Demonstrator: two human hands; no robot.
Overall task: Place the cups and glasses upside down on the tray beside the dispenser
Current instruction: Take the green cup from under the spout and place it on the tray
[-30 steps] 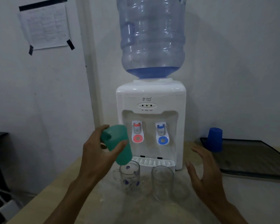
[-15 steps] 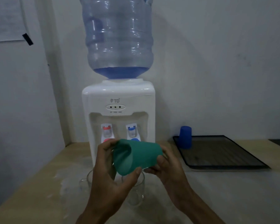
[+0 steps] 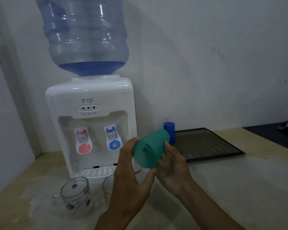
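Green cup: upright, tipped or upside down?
Tipped on its side: the green cup, between left hand and right hand, opens toward the camera.

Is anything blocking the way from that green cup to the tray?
Mostly no. The green plastic cup, held sideways in both hands, is near the dark flat tray. Only the upside-down blue plastic cup stands at the tray's near-left corner; the rest looks bare.

Both the left hand (image 3: 131, 183) and right hand (image 3: 173, 170) hold a green cup (image 3: 150, 148) tilted sideways, above the bench (image 3: 239, 188) before the dispenser (image 3: 90, 123).
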